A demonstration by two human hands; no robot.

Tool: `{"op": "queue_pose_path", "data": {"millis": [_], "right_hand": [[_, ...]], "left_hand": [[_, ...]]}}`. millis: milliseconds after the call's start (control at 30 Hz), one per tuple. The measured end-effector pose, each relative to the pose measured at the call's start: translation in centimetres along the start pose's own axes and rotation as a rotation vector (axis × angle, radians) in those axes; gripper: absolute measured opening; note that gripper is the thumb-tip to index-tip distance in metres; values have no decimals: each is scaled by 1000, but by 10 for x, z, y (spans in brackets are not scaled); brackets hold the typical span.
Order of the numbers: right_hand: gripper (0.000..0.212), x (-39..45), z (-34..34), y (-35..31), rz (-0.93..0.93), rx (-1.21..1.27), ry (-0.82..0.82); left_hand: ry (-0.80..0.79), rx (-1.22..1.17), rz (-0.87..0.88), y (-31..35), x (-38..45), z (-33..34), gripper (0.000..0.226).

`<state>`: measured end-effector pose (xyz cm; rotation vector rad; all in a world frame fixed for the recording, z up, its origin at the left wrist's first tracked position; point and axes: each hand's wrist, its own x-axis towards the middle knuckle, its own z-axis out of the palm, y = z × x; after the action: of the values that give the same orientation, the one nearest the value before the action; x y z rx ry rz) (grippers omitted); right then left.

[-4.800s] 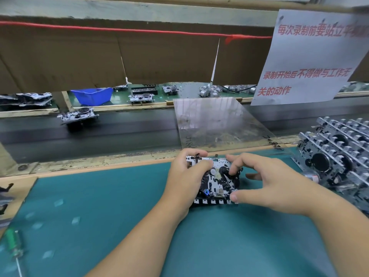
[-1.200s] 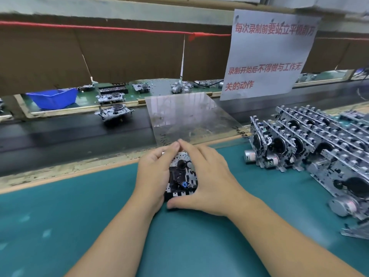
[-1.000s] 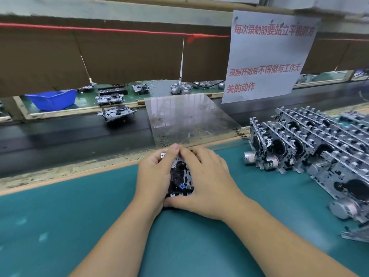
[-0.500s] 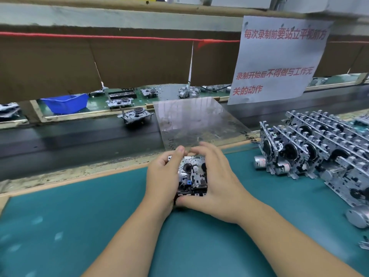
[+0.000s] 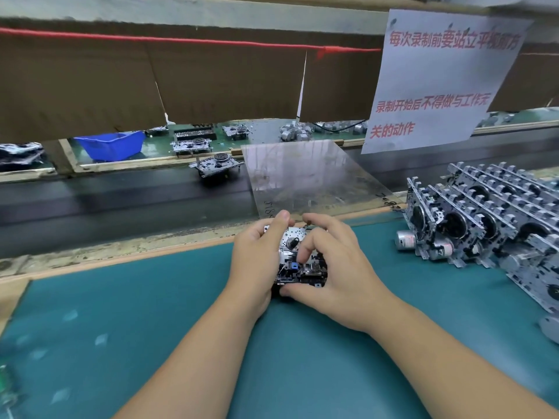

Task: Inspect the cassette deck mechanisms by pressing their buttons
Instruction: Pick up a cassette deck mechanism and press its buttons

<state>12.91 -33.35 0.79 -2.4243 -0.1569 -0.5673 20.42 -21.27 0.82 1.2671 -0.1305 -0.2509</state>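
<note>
- One deck [image 5: 298,261] is held near the far edge of the teal surface [image 5: 151,328], its near end close to the mat, so that both hands can brace it while its controls are worked.
- The left hand [image 5: 257,261] is wrapped along the deck's left side, its grip curled round the frame, with the thumb laid over the far top corner — a steadying hold, it is judged.
- The right hand [image 5: 335,273] is closed round the right side, thumb under the near edge; one bent finger is pressed down into the middle of the mechanism, beside a small blue part.
- The deck is seen as stamped, perforated bright metal with black plastic parts and a dark round hub.
- A stack [image 5: 490,225] of like decks is ranked on edge at the right, well apart, probably for easy picking; small cylindrical motors show at its near side.
- Another deck [image 5: 216,166] lies on the dark belt [image 5: 106,204] beyond — flat and alone.
- A clear scratched sheet [image 5: 305,176] is leaned over the belt.
</note>
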Motion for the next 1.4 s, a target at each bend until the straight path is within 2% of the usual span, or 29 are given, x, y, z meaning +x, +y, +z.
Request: {"op": "queue_pose_path", "data": {"millis": [167,400,567,700,767,1033,1133,1233,1400], "right_hand": [[53,0,-2,-2,15,-3,28],[56,1,-3,-2,23,-15,-24],[77,1,-7,-3,38,-98,-92],[115,3,-16,-2,42,-159,-182],[122,5,-19,0,42,-185,-194],[99,5,-15,1,-3,-204,-101],[109,6,-20,2,37,-171,-121],[121,3,-28,8,28,-187,-223],[116,2,-31,14,58,-201,-232]], "left_hand": [[6,-26,-11,1,0,0,24],[23,25,25,-1,1,1,26],[18,7,9,-2,2,1,24],[3,-6,29,-3,2,1,23],[-10,-3,39,-3,2,1,23],[4,27,48,-3,0,1,24],[5,13,38,-3,0,2,22],[24,7,34,-3,2,0,23],[18,-32,-13,-2,3,-2,25]]}}
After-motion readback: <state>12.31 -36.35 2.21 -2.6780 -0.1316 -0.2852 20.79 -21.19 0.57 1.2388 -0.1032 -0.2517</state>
